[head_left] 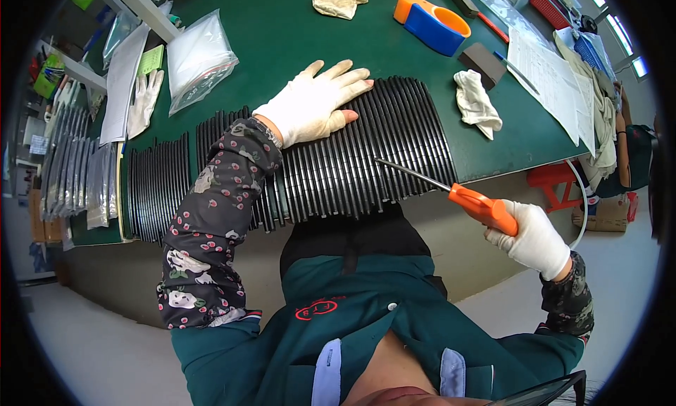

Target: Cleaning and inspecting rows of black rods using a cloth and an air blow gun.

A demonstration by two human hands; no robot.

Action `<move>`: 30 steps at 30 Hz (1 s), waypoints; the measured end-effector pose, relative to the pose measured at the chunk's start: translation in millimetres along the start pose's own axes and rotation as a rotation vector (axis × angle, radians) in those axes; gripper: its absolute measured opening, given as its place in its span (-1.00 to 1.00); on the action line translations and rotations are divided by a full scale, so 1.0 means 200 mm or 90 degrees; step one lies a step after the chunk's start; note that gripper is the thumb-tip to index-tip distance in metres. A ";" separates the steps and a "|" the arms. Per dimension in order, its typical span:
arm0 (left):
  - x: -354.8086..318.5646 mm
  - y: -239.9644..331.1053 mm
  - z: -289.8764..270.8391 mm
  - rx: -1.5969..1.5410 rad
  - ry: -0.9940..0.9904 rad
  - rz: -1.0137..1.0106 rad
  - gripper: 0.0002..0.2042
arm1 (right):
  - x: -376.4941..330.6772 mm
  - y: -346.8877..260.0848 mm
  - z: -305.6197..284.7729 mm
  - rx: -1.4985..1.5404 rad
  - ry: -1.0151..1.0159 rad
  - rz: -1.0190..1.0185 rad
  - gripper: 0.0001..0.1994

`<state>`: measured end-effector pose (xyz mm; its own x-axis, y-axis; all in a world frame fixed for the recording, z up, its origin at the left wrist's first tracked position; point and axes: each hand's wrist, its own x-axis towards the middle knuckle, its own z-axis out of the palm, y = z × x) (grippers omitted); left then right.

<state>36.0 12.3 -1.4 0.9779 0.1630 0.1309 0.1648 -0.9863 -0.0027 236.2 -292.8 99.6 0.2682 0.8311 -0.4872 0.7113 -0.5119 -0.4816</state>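
A row of thin black rods (331,173) lies side by side on the green table, their near ends reaching the front edge. My left hand (313,103), in a white glove with bare thumb and fingertips, rests flat on the rods with its fingers spread. In a similar white glove, my right hand (528,240) is wrapped round the orange handle of a screwdriver (486,207). The metal shaft slants up to the left over the rods, its tip at about their middle; whether it touches them I cannot tell. More black rods (158,188) lie in a group to the left.
An orange and blue tape dispenser (433,29), a dark block (482,62) and crumpled white gloves (477,103) lie beyond the rods. Paper sheets (549,75) cover the right side. Plastic bags (203,57) sit at the back left, bagged items (74,163) at far left. A red stool (556,184) stands right.
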 end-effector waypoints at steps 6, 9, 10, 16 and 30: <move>0.00 -0.01 0.00 0.001 0.003 0.006 -0.48 | 0.00 -0.03 0.00 -0.001 -0.016 -0.007 -0.79; 0.00 0.00 0.00 0.000 0.002 0.003 -0.48 | 0.00 -0.03 0.00 -0.008 -0.016 0.008 -0.79; 0.00 0.00 0.01 0.001 0.000 0.002 -0.48 | 0.01 -0.02 0.00 -0.008 -0.016 0.009 -0.79; 0.00 -0.01 0.01 -0.002 0.010 0.008 -0.48 | 0.01 -0.02 0.01 -0.001 -0.016 -0.015 -0.79; 0.01 -0.01 0.00 0.005 -0.020 0.012 -0.43 | -0.15 0.03 -0.02 0.064 -0.029 0.061 -0.81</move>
<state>36.6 14.8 -0.6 0.9844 0.1450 0.0994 0.1470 -0.9891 -0.0128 235.5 -319.1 114.4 0.3003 0.7672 -0.5667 0.6143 -0.6101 -0.5004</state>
